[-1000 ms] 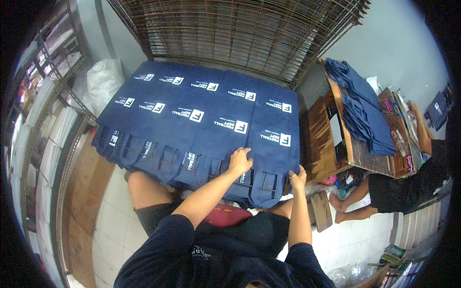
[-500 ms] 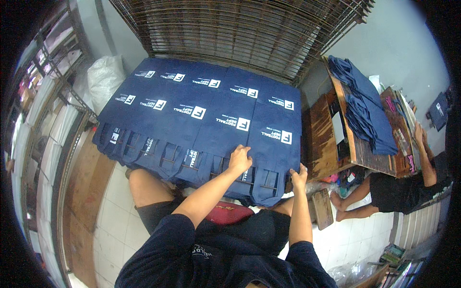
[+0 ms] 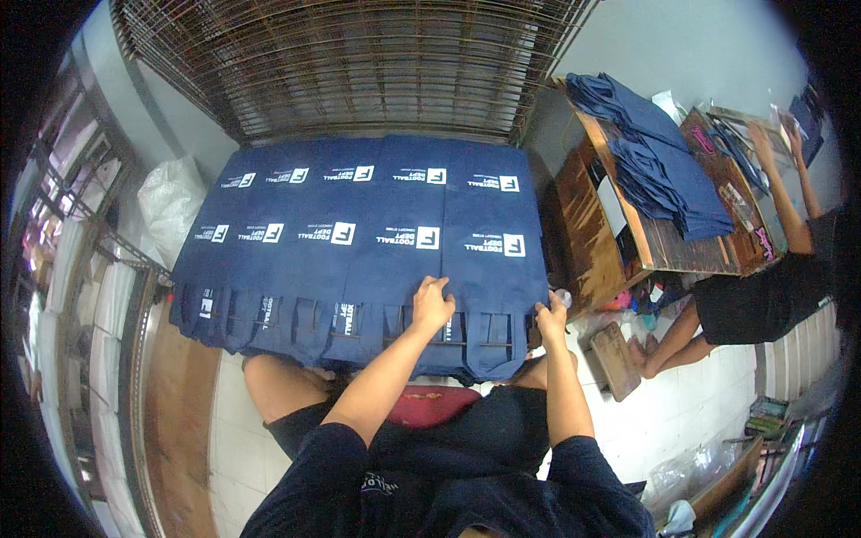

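Navy cloth bags (image 3: 377, 199) with white printing lie in overlapping rows on a wire rack before me. Their cut-out handles (image 3: 492, 345) hang over the rack's near edge. My left hand (image 3: 432, 307) is closed on the near left corner of the front-right navy bag (image 3: 489, 278), just above its handle. At that bag's near right corner, my right hand (image 3: 552, 320) pinches the edge between thumb and fingers. The bag lies flat between both hands, lined up beside its neighbour. Some fingertips are hidden beneath the cloth or by the hands.
A tall stack of wire racks (image 3: 377, 72) stands behind the bags. On the right, a wooden table (image 3: 695, 255) bears more folded navy bags (image 3: 668, 179); another person's hands (image 3: 776, 143) are beyond it. A small wooden stool (image 3: 614, 360) sits below. Metal shelving (image 3: 126, 296) lines the left, near a white plastic sack (image 3: 169, 202).
My view has shifted, so the racks and tables sit differently. Both my hands stay at the same bag's corners. The other person's hands have moved up and apart.
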A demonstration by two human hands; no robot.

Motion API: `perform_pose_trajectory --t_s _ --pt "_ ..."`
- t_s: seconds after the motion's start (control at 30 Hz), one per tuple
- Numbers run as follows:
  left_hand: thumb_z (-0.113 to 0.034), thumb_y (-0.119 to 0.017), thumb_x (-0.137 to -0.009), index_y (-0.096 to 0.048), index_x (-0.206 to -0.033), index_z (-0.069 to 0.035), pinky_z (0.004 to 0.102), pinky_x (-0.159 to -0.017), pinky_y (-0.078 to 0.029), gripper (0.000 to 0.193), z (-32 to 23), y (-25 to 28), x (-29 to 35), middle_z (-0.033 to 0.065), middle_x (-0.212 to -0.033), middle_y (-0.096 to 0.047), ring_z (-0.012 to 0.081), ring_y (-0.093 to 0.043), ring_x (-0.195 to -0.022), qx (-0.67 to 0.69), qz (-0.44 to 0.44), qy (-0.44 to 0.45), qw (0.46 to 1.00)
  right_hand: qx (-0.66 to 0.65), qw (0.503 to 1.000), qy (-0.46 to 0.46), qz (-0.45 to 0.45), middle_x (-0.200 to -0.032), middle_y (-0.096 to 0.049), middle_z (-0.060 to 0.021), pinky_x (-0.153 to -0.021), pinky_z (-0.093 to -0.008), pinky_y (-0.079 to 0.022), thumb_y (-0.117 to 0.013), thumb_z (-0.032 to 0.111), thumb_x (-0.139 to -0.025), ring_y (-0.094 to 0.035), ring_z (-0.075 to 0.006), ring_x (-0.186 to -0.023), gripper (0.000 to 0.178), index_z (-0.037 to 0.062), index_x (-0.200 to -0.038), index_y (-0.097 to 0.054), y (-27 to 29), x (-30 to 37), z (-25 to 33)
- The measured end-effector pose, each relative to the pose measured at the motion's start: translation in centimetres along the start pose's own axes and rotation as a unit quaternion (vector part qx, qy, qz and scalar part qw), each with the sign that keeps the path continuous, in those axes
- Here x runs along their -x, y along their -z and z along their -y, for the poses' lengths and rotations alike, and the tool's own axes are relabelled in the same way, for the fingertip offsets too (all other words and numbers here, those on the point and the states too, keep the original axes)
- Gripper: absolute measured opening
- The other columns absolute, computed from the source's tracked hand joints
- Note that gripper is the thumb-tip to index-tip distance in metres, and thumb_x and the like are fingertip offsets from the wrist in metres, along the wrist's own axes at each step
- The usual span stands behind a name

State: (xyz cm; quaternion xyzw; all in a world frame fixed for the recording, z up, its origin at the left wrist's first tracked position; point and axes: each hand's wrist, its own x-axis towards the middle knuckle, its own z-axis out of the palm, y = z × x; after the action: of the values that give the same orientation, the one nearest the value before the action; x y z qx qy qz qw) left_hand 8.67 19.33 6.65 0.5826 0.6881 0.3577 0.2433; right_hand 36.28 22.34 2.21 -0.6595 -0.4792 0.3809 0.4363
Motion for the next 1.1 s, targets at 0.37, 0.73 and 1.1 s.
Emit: perform_pose_trajectory --t_s 0.37,0.73,1.1 --pt "-0.014 -0.065 -0.071 -0.061 -0.112 -0.002 0.0394 -0.087 -0.046 0.043 -0.4 0.3 0.2 0.0165 -0.107 -0.056 0.0332 -0.056 -0.099 -0.013 -0.01 -0.017 1.0 0.214 0.959 0.11 -0.151 -0.085 -0.061 -0.0062 -0.064 -0.0282 -0.045 -0.062 0.006 -0.077 -0.054 -0.0135 -0.07 0.04 0.0009 -0.117 -0.057 0.4 1.5 1.1" --pt "-0.014 -0.072 -0.073 -0.059 -0.115 -0.005 0.0275 -0.056 -0.046 0.045 0.8 7.6 12.1 0.0091 -0.097 -0.059 0.0168 -0.057 -0.076 0.053 0.035 -0.085 0.994 -0.445 0.826 0.185 -0.293 -0.12 -0.05 -0.0266 -0.093 -0.0361 -0.046 -0.053 0.044 -0.09 -0.054 -0.0321 -0.109 0.069 -0.001 -0.135 -0.026 22.0 -4.7 16.0" --pt "-0.011 -0.073 -0.073 -0.062 -0.111 -0.006 0.0249 -0.059 -0.047 0.041 -2.9 7.7 15.6 0.0079 -0.095 -0.063 0.0133 -0.059 -0.075 0.132 0.097 -0.059 0.985 -0.463 0.865 0.006 -0.192 -0.109 -0.056 -0.0059 -0.093 -0.0449 -0.039 -0.055 0.018 -0.084 -0.053 -0.0251 -0.1 0.03 0.0089 -0.112 -0.049 24.0 -11.3 17.2"
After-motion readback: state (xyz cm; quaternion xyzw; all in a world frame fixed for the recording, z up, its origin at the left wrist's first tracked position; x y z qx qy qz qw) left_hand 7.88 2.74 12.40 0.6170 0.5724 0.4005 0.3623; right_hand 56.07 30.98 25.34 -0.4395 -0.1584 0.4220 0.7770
